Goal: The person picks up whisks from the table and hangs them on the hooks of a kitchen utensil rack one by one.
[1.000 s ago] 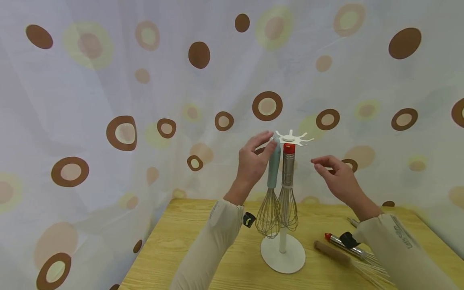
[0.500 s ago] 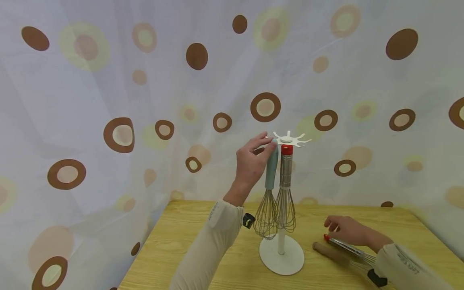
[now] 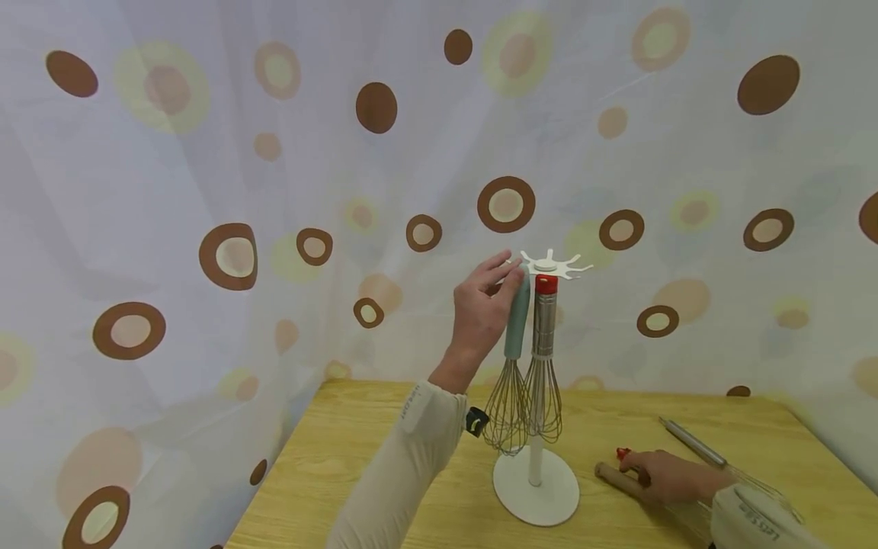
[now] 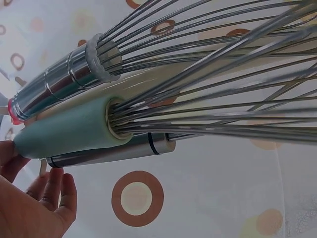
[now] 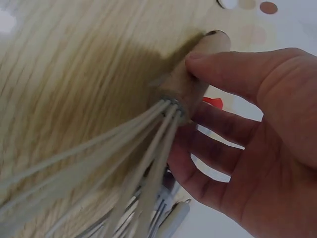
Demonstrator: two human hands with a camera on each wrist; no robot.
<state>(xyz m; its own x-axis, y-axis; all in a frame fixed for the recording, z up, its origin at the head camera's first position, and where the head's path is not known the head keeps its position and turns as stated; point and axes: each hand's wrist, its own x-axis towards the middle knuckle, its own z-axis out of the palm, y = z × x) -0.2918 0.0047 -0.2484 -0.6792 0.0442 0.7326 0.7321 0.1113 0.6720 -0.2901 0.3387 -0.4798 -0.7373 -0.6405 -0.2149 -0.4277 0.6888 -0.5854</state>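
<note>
My left hand [image 3: 483, 305] pinches the top end of a teal-handled whisk [image 3: 517, 324], which hangs wires-down at the white rack's [image 3: 546, 264] spoked top. Beside it hangs a steel-handled whisk [image 3: 545, 328] with a red cap. A further steel handle [image 4: 109, 151] shows behind the teal one in the left wrist view. Down on the table, my right hand [image 3: 675, 479] grips a wooden-handled whisk [image 3: 610, 474], thumb on one side of the handle [image 5: 183, 82] and fingers curled round the other. Its pale wires [image 5: 89, 148] spread away from the palm.
Another red-capped whisk [image 3: 622, 453] lies mostly hidden behind my right hand. Farther right a slim steel whisk [image 3: 694, 441] rests on the wooden table [image 3: 384, 442]. The rack's round white base [image 3: 535, 507] stands at the middle; a dotted curtain [image 3: 411, 152] hangs behind.
My right hand has come down from beside the rack, passed over the red-capped whisk on the table, and taken hold of the wooden-handled whisk. The left hand stays at the teal whisk.
</note>
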